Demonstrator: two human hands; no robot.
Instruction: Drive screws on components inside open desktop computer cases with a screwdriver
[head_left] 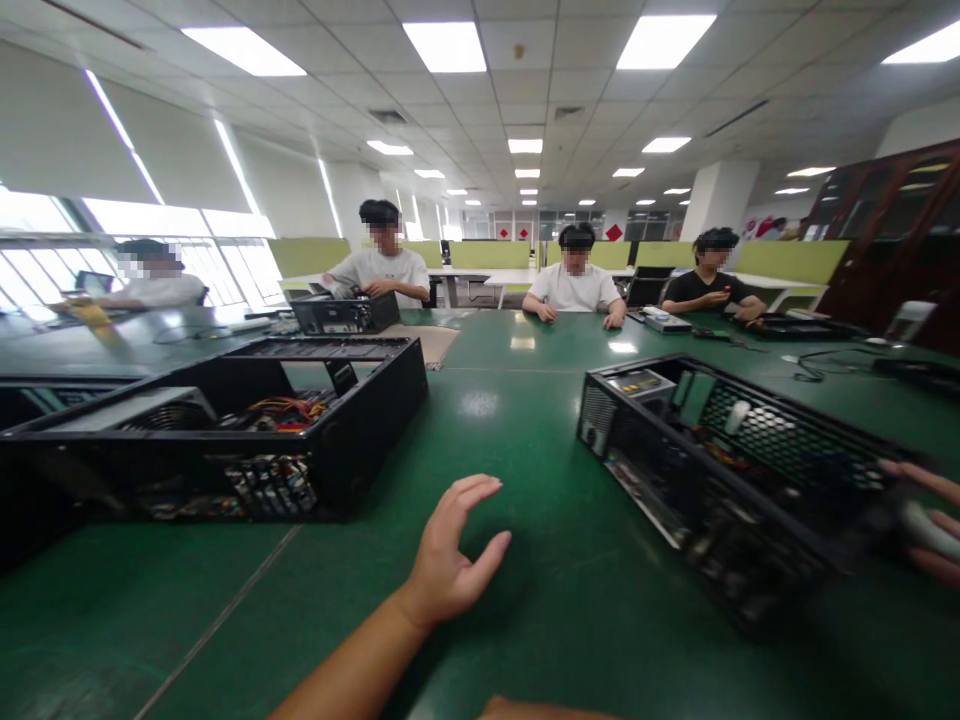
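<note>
Left hand (457, 560) empty, its fingers (474, 490) parted; right hand (547, 709) barely showing, state unclear; uncovered computer case (697, 452), right on the worktop (491, 425), likely heavy, rigid: grip opposite frame edges

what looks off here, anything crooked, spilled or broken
Nothing looks plainly spilled or broken. The black computer case on the right sits askew on the green table, and its near end is blurred, so damage there cannot be told. Like the case on the left, it lies uncovered, its insides exposed.
</note>
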